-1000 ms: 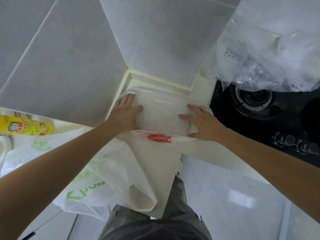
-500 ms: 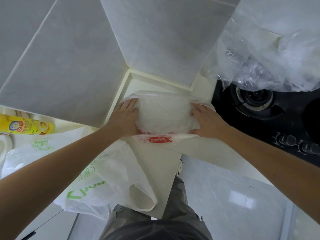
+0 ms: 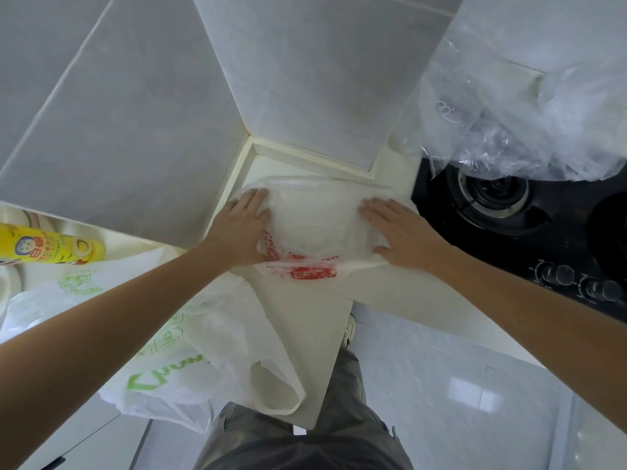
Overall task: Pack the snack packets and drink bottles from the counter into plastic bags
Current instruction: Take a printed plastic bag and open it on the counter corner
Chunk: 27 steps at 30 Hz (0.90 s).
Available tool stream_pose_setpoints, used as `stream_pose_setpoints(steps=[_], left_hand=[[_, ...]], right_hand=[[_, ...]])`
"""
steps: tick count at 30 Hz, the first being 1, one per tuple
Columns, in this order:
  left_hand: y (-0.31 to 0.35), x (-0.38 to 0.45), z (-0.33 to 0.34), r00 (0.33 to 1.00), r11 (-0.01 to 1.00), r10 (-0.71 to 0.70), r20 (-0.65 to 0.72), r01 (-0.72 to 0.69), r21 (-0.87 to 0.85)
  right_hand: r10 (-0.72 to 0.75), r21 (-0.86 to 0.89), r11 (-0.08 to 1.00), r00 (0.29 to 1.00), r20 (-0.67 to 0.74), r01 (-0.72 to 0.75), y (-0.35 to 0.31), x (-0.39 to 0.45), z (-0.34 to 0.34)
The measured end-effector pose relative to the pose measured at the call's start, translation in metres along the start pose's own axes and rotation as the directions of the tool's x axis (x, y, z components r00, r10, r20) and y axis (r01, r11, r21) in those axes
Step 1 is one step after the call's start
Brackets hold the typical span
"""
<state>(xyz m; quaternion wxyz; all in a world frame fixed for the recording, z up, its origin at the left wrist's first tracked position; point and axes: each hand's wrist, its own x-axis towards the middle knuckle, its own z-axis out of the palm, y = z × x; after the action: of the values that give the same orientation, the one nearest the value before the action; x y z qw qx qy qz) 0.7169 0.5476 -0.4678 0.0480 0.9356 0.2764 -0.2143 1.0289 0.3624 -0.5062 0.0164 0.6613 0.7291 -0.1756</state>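
A white bag with green print point(image 3: 176, 361) is draped over the near counter point(image 3: 305, 320) edge. Farther in, a red-printed bag point(image 3: 315, 228) is lain crosswise in the corner, pressed flat by the left hand point(image 3: 242, 228) and right hand point(image 3: 403, 237), fingers extended.

I see both my bare forearms reaching forward, converging toward twelve o'clock. My left hand point(image 3: 242, 228) lies palm down, fingers straight and together, pointing to about one o'clock. My right hand point(image 3: 402, 234) is also flat, palm down, fingers extended toward eleven o'clock, thumb tucked at its near edge. The two hands sit level, well apart.
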Motion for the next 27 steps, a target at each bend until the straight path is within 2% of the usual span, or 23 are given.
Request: stream_pose_setpoints(steps=[2, 4, 6, 9, 12, 15, 18, 21, 24, 27], left_hand=[[-0.003, -0.005, -0.003, 0.995, 0.998, 0.062, -0.080, -0.061, 0.026], [-0.004, -0.009, -0.005, 0.975, 0.988, 0.147, -0.169, -0.137, 0.066], [-0.003, -0.010, -0.005, 0.947, 0.973, 0.228, -0.227, -0.214, 0.087], [-0.002, -0.012, -0.001, 0.914, 0.950, 0.310, -0.263, -0.288, 0.121], [-0.003, -0.011, 0.005, 0.929, 0.962, 0.271, -0.254, -0.251, 0.109], [0.000, -0.009, 0.008, 0.971, 0.982, 0.167, -0.171, -0.148, 0.116], [0.008, -0.007, 0.007, 0.996, 0.989, 0.073, -0.056, -0.065, 0.136], [0.011, -0.006, 0.012, 0.999, 0.995, 0.025, -0.033, -0.022, 0.101], [0.011, -0.005, 0.016, 0.999, 0.998, -0.006, -0.033, 0.008, 0.055], [0.011, -0.005, 0.014, 0.999, 0.999, -0.027, -0.024, 0.028, 0.046]], right_hand=[[-0.124, -0.055, 0.992, 0.981, -0.149, 0.117, -0.003, -0.003, 0.001], [-0.232, -0.131, 0.970, 0.943, -0.241, 0.205, -0.006, -0.009, 0.004], [-0.286, -0.181, 0.953, 0.922, -0.260, 0.244, -0.009, -0.014, 0.007], [-0.295, -0.168, 0.951, 0.925, -0.239, 0.260, -0.009, -0.018, 0.015], [-0.230, -0.171, 0.966, 0.942, -0.244, 0.192, -0.010, -0.017, 0.018], [-0.110, -0.192, 0.979, 0.973, -0.204, 0.070, -0.009, -0.013, 0.019], [0.018, -0.144, 0.989, 0.996, -0.083, -0.030, -0.007, -0.010, 0.015], [0.114, -0.078, 0.991, 0.993, 0.032, -0.111, -0.012, -0.008, 0.008], [0.168, -0.063, 0.985, 0.979, 0.112, -0.162, -0.016, -0.008, 0.006], [0.169, -0.052, 0.985, 0.982, 0.085, -0.165, -0.016, -0.009, 0.003]])
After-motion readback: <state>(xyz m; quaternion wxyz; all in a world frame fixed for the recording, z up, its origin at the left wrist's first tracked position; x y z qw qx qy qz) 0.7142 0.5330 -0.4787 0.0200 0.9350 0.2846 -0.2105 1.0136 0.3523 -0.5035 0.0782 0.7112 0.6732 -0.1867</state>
